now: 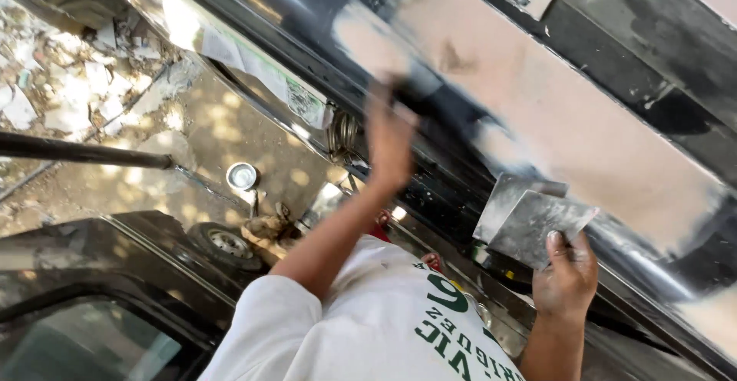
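Note:
My left hand is blurred by motion and presses against a black car body panel, at the edge of a wide pale strip of body filler. Something dark sits at its fingertips; I cannot tell what it is or whether the hand grips it. My right hand is lower right, closed on two flat grey metal plates smeared with filler, held just off the panel. A white shirt with green lettering fills the bottom middle.
Paper masking is taped along the panel's edge. A small round tin lies on the dirt ground. A dark pipe crosses the left side. Rubble lies top left. A black vehicle with a wheel shows lower left.

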